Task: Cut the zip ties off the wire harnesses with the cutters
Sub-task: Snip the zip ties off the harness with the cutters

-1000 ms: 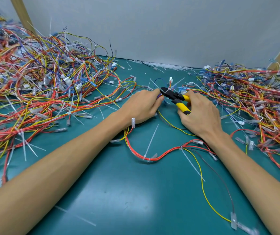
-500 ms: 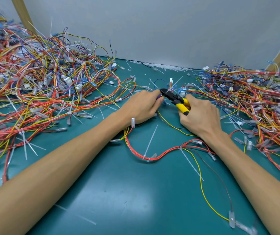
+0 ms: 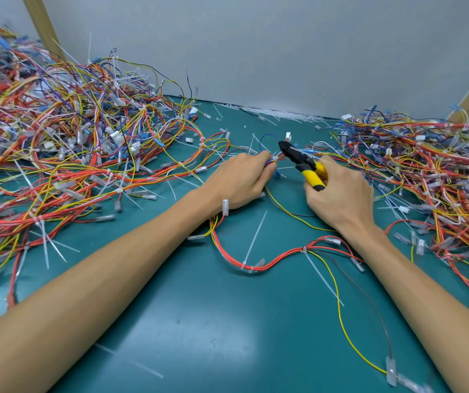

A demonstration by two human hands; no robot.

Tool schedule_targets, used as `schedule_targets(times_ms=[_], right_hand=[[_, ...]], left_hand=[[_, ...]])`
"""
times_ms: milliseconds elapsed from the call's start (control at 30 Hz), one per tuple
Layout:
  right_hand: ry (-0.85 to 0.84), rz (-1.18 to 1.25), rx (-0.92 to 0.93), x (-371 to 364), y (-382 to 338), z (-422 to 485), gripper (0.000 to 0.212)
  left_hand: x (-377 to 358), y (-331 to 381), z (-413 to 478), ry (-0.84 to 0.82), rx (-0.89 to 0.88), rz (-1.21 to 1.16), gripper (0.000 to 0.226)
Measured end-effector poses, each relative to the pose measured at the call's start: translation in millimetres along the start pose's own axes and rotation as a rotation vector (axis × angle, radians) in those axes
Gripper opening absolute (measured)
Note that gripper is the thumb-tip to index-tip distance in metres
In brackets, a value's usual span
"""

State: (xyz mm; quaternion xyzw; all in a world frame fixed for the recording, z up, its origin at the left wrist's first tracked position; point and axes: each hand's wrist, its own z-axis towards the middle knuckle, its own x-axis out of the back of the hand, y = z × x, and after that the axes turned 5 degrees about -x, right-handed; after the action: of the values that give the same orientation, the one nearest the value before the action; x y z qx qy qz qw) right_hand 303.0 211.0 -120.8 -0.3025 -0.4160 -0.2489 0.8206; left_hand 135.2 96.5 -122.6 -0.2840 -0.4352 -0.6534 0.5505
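Note:
A wire harness (image 3: 273, 260) of red, yellow and black wires lies on the green mat, bound by white zip ties (image 3: 253, 242). My left hand (image 3: 241, 180) grips a bundle of its wires at the far end, fingertips pinching them near a small white tie. My right hand (image 3: 338, 194) holds yellow-handled cutters (image 3: 301, 160), whose black jaws point left and up, just right of the pinched bundle. Whether the jaws touch a tie is unclear.
A large tangled pile of harnesses (image 3: 65, 154) fills the left side, and another pile (image 3: 432, 177) covers the right. Cut zip tie pieces (image 3: 281, 113) lie along the grey back wall. The green mat (image 3: 213, 330) lies between my forearms.
The cutters lifted a little and their jaws swung away from my left fingertips, up and to the right. My left hand kept its grip on the bundle.

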Motion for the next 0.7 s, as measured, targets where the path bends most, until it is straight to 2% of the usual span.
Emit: schedule_targets(times_ms=[133,200,400,500,567,700], right_hand=[[0.051,0.105,-0.079,-1.6,3.2,2.8,0.020],[0.038,0.126,-0.105,-2.4,4.1,3.4,0.029],[0.141,0.021,-0.075,-2.7,4.6,5.0,0.047],[0.170,0.005,-0.074,-2.7,6.0,5.0,0.040],[0.182,0.118,-0.123,-1.5,6.6,5.2,0.022],[0.204,0.278,-0.140,-0.3,6.9,4.9,0.028]], left_hand=[[-0.9,-0.2,0.2,-0.002,-0.001,-0.008,0.028],[-1.6,-0.2,0.4,-0.006,0.002,-0.012,0.029],[-2.0,-2.0,1.3,0.002,0.003,-0.031,0.029],[-1.5,-2.1,0.7,-0.005,0.002,-0.033,0.028],[-1.4,-1.9,0.2,-0.012,0.003,-0.034,0.028],[-0.9,-1.9,0.7,-0.018,0.010,-0.041,0.028]])
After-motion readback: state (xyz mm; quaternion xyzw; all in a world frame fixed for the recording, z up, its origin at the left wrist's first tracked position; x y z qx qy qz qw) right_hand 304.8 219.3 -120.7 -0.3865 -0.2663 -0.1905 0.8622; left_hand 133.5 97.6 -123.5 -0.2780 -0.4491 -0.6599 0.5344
